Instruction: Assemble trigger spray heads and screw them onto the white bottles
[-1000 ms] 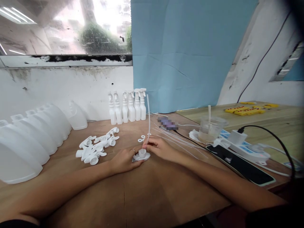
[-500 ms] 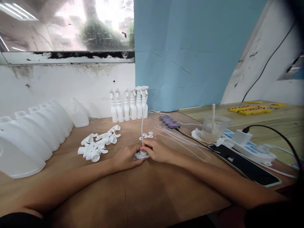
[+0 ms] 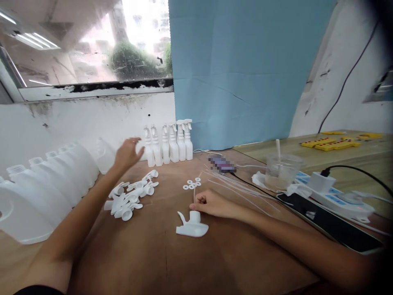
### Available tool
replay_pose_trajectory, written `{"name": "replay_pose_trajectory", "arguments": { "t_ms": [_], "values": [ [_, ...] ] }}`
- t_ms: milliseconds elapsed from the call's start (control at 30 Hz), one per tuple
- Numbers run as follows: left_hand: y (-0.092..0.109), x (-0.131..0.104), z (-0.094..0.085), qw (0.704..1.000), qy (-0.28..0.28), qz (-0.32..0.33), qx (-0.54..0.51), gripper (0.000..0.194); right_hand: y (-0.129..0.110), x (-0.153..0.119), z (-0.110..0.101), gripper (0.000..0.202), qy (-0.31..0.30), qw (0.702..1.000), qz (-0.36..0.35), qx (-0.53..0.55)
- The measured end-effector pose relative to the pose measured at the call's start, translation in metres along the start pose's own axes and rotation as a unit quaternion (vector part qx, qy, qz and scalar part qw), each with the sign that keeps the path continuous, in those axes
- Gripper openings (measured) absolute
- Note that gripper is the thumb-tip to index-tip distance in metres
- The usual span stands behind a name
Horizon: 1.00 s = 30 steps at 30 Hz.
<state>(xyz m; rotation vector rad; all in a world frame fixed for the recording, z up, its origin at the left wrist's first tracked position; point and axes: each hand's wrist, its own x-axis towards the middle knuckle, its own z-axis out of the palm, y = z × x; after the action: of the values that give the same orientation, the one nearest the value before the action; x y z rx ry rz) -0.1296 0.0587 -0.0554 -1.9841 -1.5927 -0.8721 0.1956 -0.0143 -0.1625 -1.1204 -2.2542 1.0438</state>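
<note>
My right hand (image 3: 208,203) pinches the thin dip tube (image 3: 194,192) that rises from a white trigger sprayer head (image 3: 193,226). The head lies upside down on the table, its collar facing up. My left hand (image 3: 129,153) is raised with thumb and fingers apart and nothing in it. It is just left of a row of white spray bottles (image 3: 173,149) by the wall; whether it touches the nearest one I cannot tell. A pile of white sprayer heads (image 3: 129,200) lies below it. Several white washers (image 3: 192,186) rest just beyond my right hand.
Large white jugs (image 3: 58,180) line the left side. Loose clear tubes (image 3: 242,186) lie at right, near a blurred phone (image 3: 222,164). Farther right are a plastic cup (image 3: 281,172), a dark phone (image 3: 325,219), a power strip (image 3: 344,200) and cables.
My left hand has let go of the sprayer head and moved up and left toward the bottles. My right hand stays at the tube; the head now lies uncovered. The view has shifted slightly.
</note>
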Motion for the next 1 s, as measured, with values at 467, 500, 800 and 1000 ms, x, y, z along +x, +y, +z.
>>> {"name": "replay_pose_trajectory", "arguments": {
  "t_ms": [467, 500, 800, 1000],
  "values": [
    [-0.150, -0.024, 0.058, 0.948, -0.095, -0.278, 0.119, 0.079, -0.037, -0.029, -0.003, 0.062, -0.025, 0.934, -0.240, -0.265],
    [-0.152, -0.027, 0.060, 0.948, -0.104, -0.274, 0.127, 0.079, -0.039, -0.031, -0.002, 0.065, -0.041, 0.922, -0.244, -0.298],
    [-0.125, -0.023, 0.043, 0.973, 0.052, -0.203, 0.100, 0.062, -0.031, -0.032, -0.003, 0.040, 0.008, 0.845, -0.371, -0.386],
    [-0.069, 0.016, -0.026, 0.986, 0.152, -0.052, 0.037, 0.082, -0.029, -0.030, -0.037, 0.043, 0.228, 0.900, -0.342, -0.143]
  ]
}}
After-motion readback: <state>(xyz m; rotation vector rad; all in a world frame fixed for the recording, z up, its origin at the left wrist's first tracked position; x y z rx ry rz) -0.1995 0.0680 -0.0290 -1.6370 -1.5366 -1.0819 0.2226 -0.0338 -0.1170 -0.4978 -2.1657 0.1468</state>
